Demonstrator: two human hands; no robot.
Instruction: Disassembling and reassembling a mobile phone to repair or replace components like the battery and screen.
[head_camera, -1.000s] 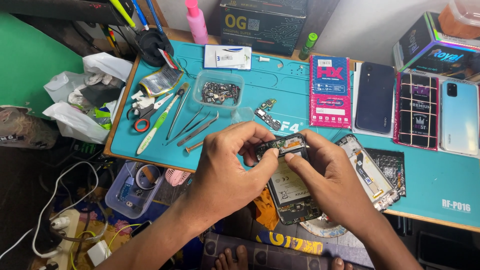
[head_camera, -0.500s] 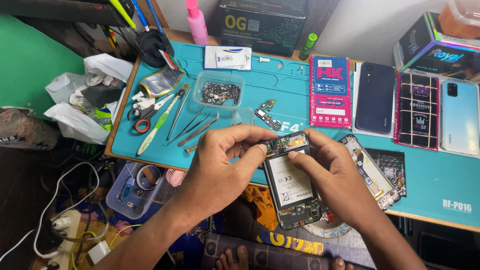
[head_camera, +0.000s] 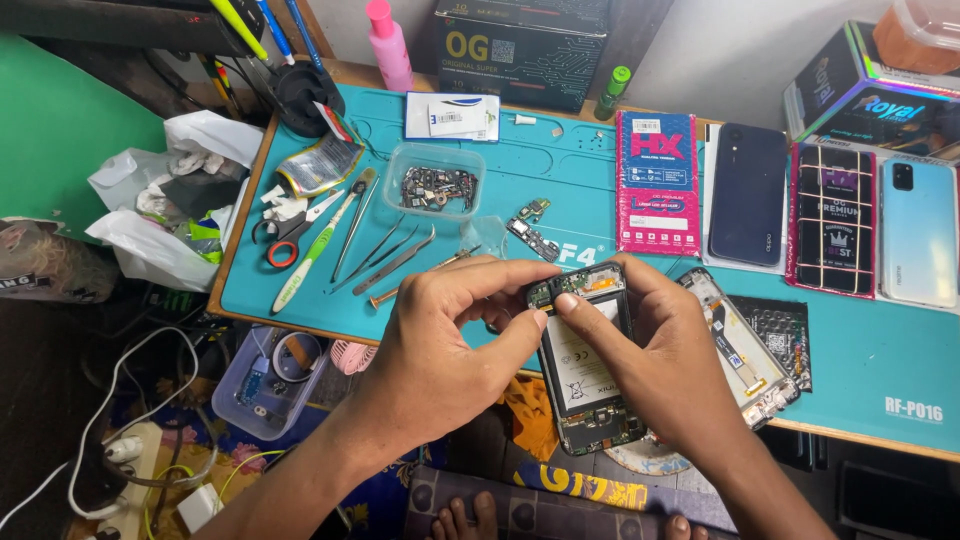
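I hold an opened smartphone (head_camera: 585, 375) with its back cover off, battery and circuit boards exposed, over the front edge of a teal work mat (head_camera: 560, 170). My left hand (head_camera: 440, 355) grips the phone's top left corner, thumb and forefinger pinched at the upper board. My right hand (head_camera: 660, 365) cradles the phone's right side, its forefinger pressing on the top area beside the left thumb. A detached phone frame (head_camera: 745, 350) lies just right of my right hand.
On the mat: tweezers (head_camera: 385, 255), scissors (head_camera: 290, 235), a green-handled tool (head_camera: 310, 260), a clear tub of small parts (head_camera: 435, 185), a loose flex board (head_camera: 532, 232), a red package (head_camera: 658, 180), phones (head_camera: 748, 195) and boxes at right. A pink bottle (head_camera: 388, 45) stands behind. Cables and a bin lie below left.
The phone has tipped from edge-on to facing up, showing its battery. Both hands stayed at its top end, fingers shifting onto the upper board.
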